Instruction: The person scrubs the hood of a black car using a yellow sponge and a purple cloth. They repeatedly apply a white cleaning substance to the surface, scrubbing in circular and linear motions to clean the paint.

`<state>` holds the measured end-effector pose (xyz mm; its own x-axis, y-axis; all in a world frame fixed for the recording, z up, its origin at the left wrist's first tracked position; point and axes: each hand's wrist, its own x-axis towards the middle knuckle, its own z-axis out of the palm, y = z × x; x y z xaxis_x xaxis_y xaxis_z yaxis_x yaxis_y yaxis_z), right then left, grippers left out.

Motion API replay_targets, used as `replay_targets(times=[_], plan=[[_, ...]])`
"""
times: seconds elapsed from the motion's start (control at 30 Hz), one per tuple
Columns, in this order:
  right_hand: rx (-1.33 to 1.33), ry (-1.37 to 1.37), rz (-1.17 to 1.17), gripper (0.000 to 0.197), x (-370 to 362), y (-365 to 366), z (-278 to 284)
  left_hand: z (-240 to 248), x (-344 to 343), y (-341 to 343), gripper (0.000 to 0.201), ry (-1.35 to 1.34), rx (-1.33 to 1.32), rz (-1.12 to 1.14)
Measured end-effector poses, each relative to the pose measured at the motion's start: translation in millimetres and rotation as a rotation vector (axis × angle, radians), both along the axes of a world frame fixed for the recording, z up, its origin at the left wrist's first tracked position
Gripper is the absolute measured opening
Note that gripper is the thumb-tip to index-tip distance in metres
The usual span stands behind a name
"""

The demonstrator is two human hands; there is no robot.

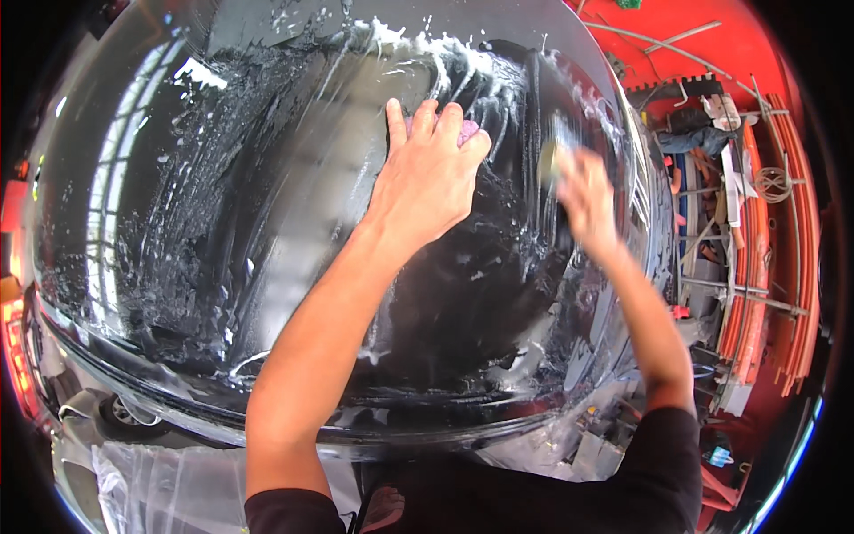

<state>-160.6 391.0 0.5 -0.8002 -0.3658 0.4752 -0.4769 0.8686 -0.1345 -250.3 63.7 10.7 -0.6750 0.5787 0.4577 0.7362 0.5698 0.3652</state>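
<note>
A glossy black curved car panel (427, 311) spreads out before me, wet and streaked with white suds (476, 67), thickest toward its far side. My left hand (427, 173) presses down near the middle of the panel, fingers curled over a pink-purple sponge (468, 132) that shows only between and beside the fingers. To its right, my right hand (585, 196) is blurred by motion. It grips a pale yellowish block (548, 165) against the panel's wet surface; its exact kind is smeared.
Orange-red pipes (787, 249) and a metal rack (725, 285) with assorted parts stand at the right by a red surface (703, 44). Clear plastic sheeting (169, 485) hangs at the lower left, near a vehicle wheel (124, 411). Loose pieces (596, 454) lie below the panel's near right edge.
</note>
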Motion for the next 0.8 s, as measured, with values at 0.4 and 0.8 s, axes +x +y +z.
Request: replay_targets(times=[0.4,0.8], plan=[[-0.132,-0.235,-0.420,0.048,136.9,21.6,-10.6,-7.1,1.6,8.5,0.034,-0.028,0.019,-0.015],[-0.009,-0.063,-0.514,0.054,45.2,67.3,-37.7,-3.3,2.5,6.2,0.034,-0.053,-0.050,-0.030]])
